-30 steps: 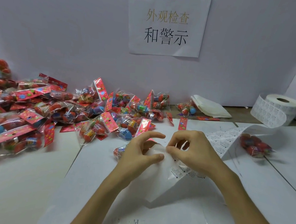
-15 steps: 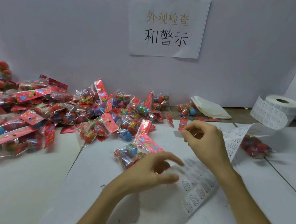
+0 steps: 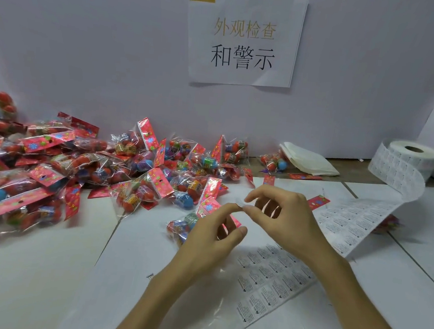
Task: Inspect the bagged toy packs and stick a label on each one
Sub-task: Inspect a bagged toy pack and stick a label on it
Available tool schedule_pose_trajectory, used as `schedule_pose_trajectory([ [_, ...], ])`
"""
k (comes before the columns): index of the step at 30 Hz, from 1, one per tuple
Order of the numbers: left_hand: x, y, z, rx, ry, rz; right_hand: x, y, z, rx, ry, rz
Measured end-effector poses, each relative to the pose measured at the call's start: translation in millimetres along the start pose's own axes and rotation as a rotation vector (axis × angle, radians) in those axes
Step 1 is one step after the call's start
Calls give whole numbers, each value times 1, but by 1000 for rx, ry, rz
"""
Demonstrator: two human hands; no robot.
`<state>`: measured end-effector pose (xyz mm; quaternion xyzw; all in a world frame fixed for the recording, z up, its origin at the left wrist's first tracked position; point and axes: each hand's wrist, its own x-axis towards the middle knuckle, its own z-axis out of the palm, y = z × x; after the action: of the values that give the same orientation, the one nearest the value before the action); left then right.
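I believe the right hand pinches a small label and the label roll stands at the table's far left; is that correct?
Not quite: the head view shows the label roll at the table's far right. The right hand does pinch a small label.

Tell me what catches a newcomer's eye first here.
The heap of red-topped bagged toy packs sprawls across the left of the table. A paper sign with Chinese characters hangs on the wall, top centre. At centre, the right hand pinches a small label by the left hand, above a strip of printed labels.
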<state>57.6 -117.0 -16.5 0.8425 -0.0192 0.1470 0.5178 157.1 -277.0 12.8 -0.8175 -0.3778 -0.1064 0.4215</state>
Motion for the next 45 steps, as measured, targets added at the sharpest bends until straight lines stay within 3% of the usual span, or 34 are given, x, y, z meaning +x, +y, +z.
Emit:
schedule_pose_trajectory([
  [11,0,2,-3,-8,19,1,1,5,4,-63,-64,-40],
  [23,2,11,-9,-324,107,-88,-1,-3,7,-78,-147,-18],
  [30,3,12,-11,-337,139,-129,-1,-9,3,7,10,-102],
  [40,3,13,-9,-316,115,-118,-1,-9,8,-21,-1,-149],
  [42,4,13,-12,-352,170,-157,-1,-9,8,12,8,-161],
  [45,7,8,-24,-264,391,-184,-2,-11,8,23,14,-130],
])
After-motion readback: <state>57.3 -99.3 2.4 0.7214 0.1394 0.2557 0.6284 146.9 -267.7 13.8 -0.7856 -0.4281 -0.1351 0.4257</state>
